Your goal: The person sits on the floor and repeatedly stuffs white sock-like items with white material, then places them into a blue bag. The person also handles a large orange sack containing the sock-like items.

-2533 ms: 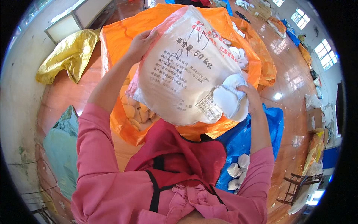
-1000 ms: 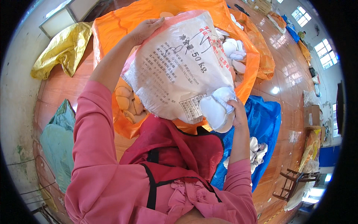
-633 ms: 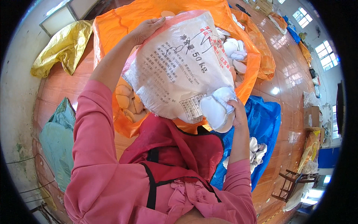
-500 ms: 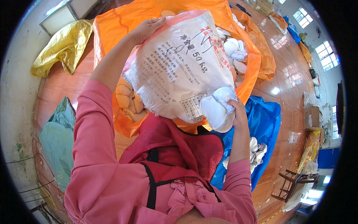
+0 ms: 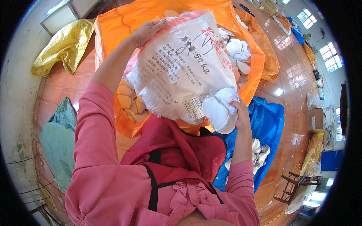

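Note:
My left hand (image 5: 149, 31) is closed on the pink-edged rim of a white woven sack (image 5: 166, 71) with printed lettering, spread in front of me. In my right hand (image 5: 242, 113) is a small bunch of white moulded cups (image 5: 218, 111), rounded like bra pads, pinched at their right side. The cups overlap the sack's lower right corner. Behind the sack gapes a large orange plastic bag (image 5: 124, 22). Beige cups (image 5: 130, 100) show in it to the left of the sack, and white cups (image 5: 238, 49) to the right. The sack hides the bag's middle.
A blue plastic sheet or bag (image 5: 268, 113) with crumpled white pieces (image 5: 259, 155) lies by my right arm. On the left are a yellow sack (image 5: 66, 45) and a green sack (image 5: 58, 139). A wooden stool (image 5: 296, 186) and a cardboard box (image 5: 316, 118) stand at right.
Almost nothing differs. The sack's upper part has shifted very slightly with my left hand; my right hand and its cups stay in place.

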The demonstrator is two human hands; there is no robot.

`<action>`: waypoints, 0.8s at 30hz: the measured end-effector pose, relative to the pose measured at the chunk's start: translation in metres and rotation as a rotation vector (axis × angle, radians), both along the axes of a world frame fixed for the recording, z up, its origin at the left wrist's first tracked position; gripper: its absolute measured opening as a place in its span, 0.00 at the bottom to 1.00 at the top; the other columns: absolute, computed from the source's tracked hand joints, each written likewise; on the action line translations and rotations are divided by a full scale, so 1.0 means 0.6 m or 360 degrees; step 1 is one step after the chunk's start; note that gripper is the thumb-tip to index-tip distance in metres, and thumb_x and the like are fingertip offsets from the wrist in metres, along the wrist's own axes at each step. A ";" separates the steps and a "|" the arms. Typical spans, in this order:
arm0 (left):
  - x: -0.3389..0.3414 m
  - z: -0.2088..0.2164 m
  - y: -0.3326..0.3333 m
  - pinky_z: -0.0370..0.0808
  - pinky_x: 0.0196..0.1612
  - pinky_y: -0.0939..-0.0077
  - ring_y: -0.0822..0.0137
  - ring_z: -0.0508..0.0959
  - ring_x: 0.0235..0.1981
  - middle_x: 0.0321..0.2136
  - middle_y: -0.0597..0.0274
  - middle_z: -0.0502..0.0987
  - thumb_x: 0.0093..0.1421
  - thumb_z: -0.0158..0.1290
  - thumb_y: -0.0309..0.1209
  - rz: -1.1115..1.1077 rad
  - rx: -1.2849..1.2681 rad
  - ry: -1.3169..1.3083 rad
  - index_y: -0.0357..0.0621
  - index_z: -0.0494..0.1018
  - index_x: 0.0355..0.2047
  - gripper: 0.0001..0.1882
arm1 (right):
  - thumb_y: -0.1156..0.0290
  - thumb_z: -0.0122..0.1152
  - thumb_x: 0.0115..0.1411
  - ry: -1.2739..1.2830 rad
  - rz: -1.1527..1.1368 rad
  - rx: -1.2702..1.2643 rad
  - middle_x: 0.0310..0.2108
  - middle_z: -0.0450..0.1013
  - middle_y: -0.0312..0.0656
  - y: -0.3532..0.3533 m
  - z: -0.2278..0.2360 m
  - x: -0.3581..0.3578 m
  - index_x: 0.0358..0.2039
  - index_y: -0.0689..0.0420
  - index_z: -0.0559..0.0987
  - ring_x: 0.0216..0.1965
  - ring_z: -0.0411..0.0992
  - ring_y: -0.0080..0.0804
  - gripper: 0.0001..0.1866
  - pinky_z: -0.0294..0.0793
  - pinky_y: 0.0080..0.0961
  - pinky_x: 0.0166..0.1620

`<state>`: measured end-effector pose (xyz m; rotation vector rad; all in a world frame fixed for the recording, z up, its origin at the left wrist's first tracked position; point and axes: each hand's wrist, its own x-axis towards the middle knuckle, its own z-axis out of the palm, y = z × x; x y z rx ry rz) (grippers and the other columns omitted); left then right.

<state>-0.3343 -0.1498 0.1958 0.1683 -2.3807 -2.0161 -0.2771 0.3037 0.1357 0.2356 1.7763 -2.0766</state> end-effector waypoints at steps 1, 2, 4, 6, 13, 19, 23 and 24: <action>0.004 0.003 0.003 0.78 0.39 0.78 0.76 0.78 0.35 0.39 0.61 0.79 0.63 0.47 0.57 0.0007 -0.0017 0.0003 0.39 0.73 0.49 0.32 | 0.74 0.60 0.48 0.0007 0.0005 0.0008 0.38 0.73 0.45 0.003 -0.005 -0.002 0.48 0.66 0.70 0.38 0.74 0.33 0.25 0.75 0.25 0.43; 0.005 0.005 0.006 0.78 0.39 0.78 0.76 0.78 0.35 0.39 0.61 0.79 0.63 0.47 0.57 0.0014 -0.0033 0.0007 0.38 0.73 0.49 0.32 | 0.73 0.61 0.48 0.0014 0.0010 0.0017 0.38 0.73 0.45 0.005 -0.007 -0.003 0.48 0.66 0.70 0.38 0.74 0.32 0.25 0.75 0.25 0.43; 0.001 -0.001 0.005 0.78 0.40 0.79 0.76 0.78 0.36 0.39 0.61 0.79 0.64 0.47 0.57 0.0036 0.0016 0.0010 0.38 0.73 0.50 0.32 | 0.73 0.61 0.49 0.0014 0.0021 0.0008 0.37 0.73 0.45 0.006 -0.008 -0.004 0.48 0.66 0.70 0.38 0.74 0.32 0.25 0.75 0.25 0.43; -0.003 -0.007 0.001 0.78 0.40 0.79 0.75 0.78 0.36 0.39 0.60 0.79 0.64 0.47 0.57 0.0037 0.0039 0.0018 0.38 0.73 0.50 0.32 | 0.73 0.60 0.49 0.0012 0.0033 -0.0008 0.37 0.73 0.44 0.005 -0.008 -0.005 0.48 0.66 0.70 0.38 0.74 0.31 0.25 0.75 0.25 0.42; -0.004 -0.010 -0.004 0.79 0.39 0.77 0.74 0.79 0.35 0.39 0.59 0.79 0.63 0.48 0.57 -0.0031 0.0117 0.0005 0.38 0.72 0.50 0.32 | 0.74 0.60 0.49 -0.0015 0.0027 -0.0035 0.37 0.73 0.44 0.003 -0.004 -0.002 0.49 0.67 0.70 0.37 0.74 0.31 0.25 0.75 0.25 0.41; 0.005 0.002 0.005 0.78 0.39 0.78 0.73 0.79 0.35 0.37 0.60 0.80 0.64 0.48 0.55 0.0009 0.0087 -0.0020 0.38 0.73 0.49 0.30 | 0.74 0.60 0.49 -0.0029 0.0038 -0.0009 0.39 0.73 0.45 0.006 -0.009 -0.003 0.50 0.66 0.70 0.39 0.74 0.32 0.26 0.74 0.25 0.44; 0.014 -0.002 0.018 0.75 0.38 0.77 0.71 0.79 0.32 0.33 0.62 0.80 0.66 0.47 0.49 0.0184 -0.0379 0.0295 0.38 0.76 0.44 0.24 | 0.73 0.62 0.48 0.0085 -0.0032 0.0095 0.40 0.73 0.43 -0.001 -0.011 -0.013 0.50 0.65 0.70 0.41 0.73 0.33 0.27 0.73 0.25 0.46; 0.028 -0.007 0.022 0.73 0.36 0.76 0.71 0.77 0.30 0.30 0.62 0.79 0.67 0.46 0.47 0.0275 -0.0523 0.0398 0.38 0.77 0.41 0.22 | 0.72 0.63 0.47 0.0222 -0.0040 0.0124 0.40 0.73 0.43 -0.008 -0.008 -0.025 0.50 0.64 0.71 0.41 0.73 0.33 0.27 0.72 0.25 0.47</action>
